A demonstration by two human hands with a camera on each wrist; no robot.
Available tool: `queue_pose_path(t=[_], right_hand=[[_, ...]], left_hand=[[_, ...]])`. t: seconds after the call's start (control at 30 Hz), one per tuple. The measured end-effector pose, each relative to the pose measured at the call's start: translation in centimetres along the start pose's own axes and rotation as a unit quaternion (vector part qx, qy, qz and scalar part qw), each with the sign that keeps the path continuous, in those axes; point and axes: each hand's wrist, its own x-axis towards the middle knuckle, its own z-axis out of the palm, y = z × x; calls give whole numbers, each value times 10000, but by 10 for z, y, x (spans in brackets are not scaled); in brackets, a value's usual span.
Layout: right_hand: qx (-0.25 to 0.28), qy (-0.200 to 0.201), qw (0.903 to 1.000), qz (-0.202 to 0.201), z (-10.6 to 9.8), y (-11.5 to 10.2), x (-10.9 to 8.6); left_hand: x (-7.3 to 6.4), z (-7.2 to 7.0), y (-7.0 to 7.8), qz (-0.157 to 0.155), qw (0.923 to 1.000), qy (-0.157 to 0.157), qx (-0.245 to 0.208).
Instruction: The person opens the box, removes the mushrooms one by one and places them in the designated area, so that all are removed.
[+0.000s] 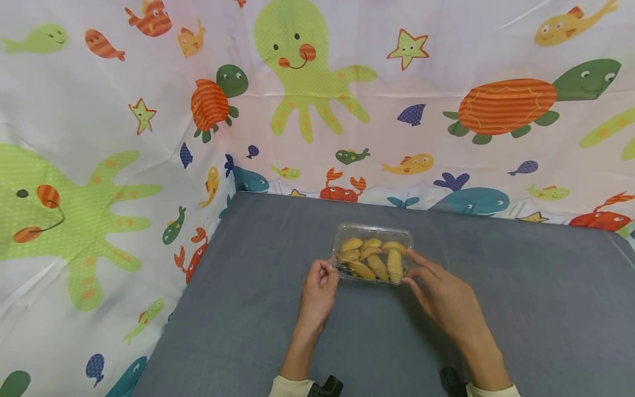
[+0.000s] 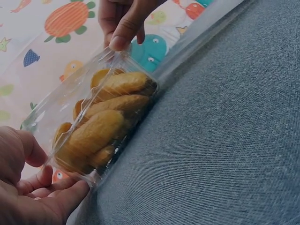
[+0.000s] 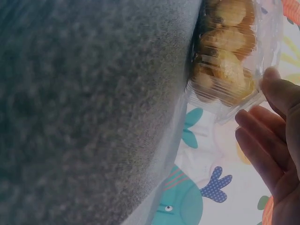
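Note:
A clear plastic clamshell box (image 1: pixel 364 229) lies on the grey cloth, holding several plump, elongated yellow-brown pieces of food (image 1: pixel 377 267). My left hand (image 1: pixel 319 286) is at the box's near left corner and pinches its rim between thumb and fingers. In the left wrist view, that hand's thumb (image 2: pixel 33 149) is above the edge and its fingers (image 2: pixel 70 197) are below. On the other side, my right hand (image 1: pixel 448 300) grips the right edge. Its thumb (image 3: pixel 276 89) is against the lid's rim in the right wrist view, with the fingertips (image 3: pixel 243 123) close by.
Grey cloth (image 1: pixel 248 320) covers the table around the box. A white curtain (image 1: pixel 317 154) printed with sea animals rises behind the table's far edge, and another printed panel (image 1: pixel 59 309) borders the left side. Dark wrist cameras (image 1: pixel 326 386) are strapped over light sleeves (image 1: pixel 292 387).

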Motion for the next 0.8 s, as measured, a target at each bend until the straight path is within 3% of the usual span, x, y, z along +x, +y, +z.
queue_pose_path(t=[0.23, 0.57, 0.8], right_hand=[[30, -52, 9999, 146, -3, -1, 1], [42, 176, 9997, 148, -22, -5, 22], [43, 242, 9985, 491, -30, -5, 32]], left_hand=[[0, 0, 1, 81, 9999, -50, 45], [2, -1, 0, -17, 9997, 56, 237], [-1, -1, 0, 20, 9995, -46, 299]])
